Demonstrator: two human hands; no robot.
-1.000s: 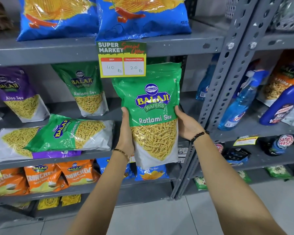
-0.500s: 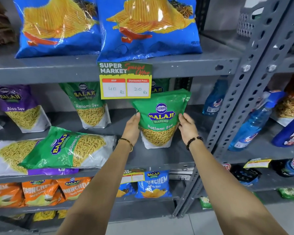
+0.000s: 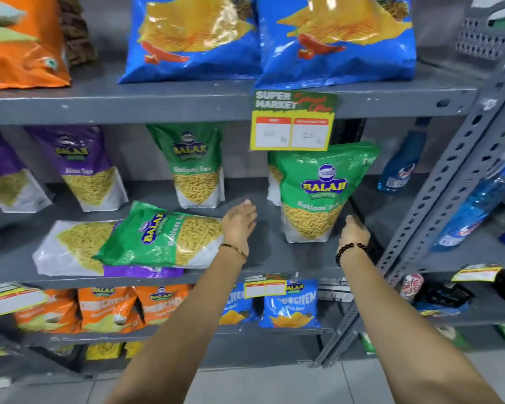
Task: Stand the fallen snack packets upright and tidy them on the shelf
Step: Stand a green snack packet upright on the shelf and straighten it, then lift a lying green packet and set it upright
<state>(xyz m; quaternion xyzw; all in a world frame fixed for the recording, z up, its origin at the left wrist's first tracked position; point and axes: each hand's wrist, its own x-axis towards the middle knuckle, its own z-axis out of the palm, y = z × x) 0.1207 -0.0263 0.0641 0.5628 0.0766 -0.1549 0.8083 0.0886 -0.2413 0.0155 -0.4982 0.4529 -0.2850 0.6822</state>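
A green Ratlami Sev packet [image 3: 318, 193] stands upright at the right of the grey middle shelf [image 3: 260, 258], with another green packet partly hidden behind it. My right hand [image 3: 354, 228] hovers just beside its lower right corner, holding nothing. My left hand [image 3: 239, 220] is open in the gap to the left of that packet, apart from it. Left of my left hand a green Ratlami Sev packet [image 3: 161, 234] lies flat on top of a fallen purple packet [image 3: 70, 246]. Further back stand an upright green packet [image 3: 197, 167] and an upright purple Aloo Sev packet [image 3: 82, 167].
A yellow price tag [image 3: 292, 121] hangs from the upper shelf edge above the standing packet. Blue chip bags [image 3: 336, 39] sit on the top shelf. Orange and blue small packets [image 3: 289, 304] fill the lower shelf. A perforated steel upright [image 3: 449, 182] separates spray bottles [image 3: 475, 205] at the right.
Both hands have let go of the green packet, which now stands on the shelf. My left hand has drifted left toward the fallen packets. The camera has moved closer.
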